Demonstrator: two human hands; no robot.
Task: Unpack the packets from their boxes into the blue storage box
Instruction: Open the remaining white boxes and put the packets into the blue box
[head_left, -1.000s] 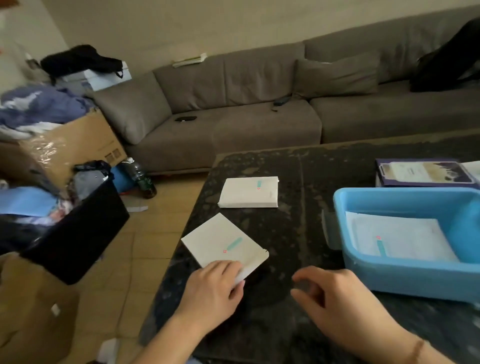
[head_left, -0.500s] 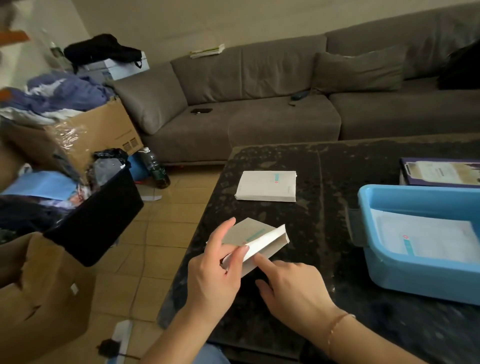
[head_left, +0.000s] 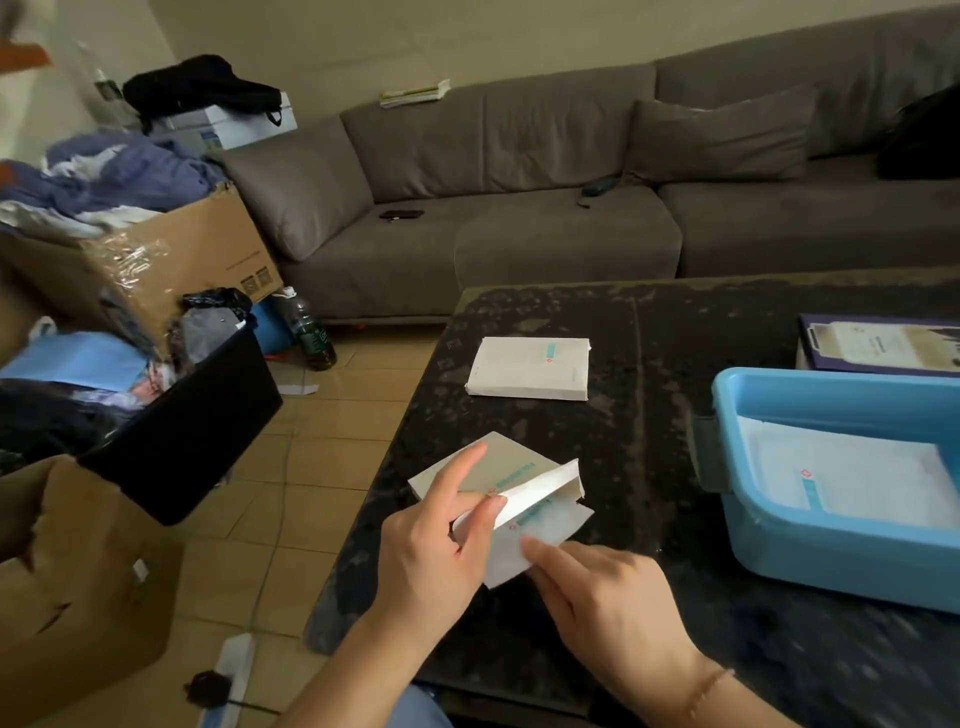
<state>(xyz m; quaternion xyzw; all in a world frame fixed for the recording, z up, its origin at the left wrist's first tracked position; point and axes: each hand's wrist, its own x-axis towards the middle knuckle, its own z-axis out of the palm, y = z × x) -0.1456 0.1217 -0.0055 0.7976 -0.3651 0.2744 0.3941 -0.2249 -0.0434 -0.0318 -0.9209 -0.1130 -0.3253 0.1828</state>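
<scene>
A grey sofa (head_left: 519, 171) backs the dark tabletop (head_left: 649, 467). The blue box (head_left: 779, 551) lies to the right, packets already inside. The left hand (head_left: 431, 561) grips the opened box (head_left: 498, 467) at the near edge, flap raised. The right hand's (head_left: 597, 603) fingers (head_left: 540, 551) pinch the packet (head_left: 540, 530) sliding out rightward, toward the blue box.

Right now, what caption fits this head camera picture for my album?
Left hand holds an opened white box while right hand pulls out a packet beside the blue storage box.
</scene>
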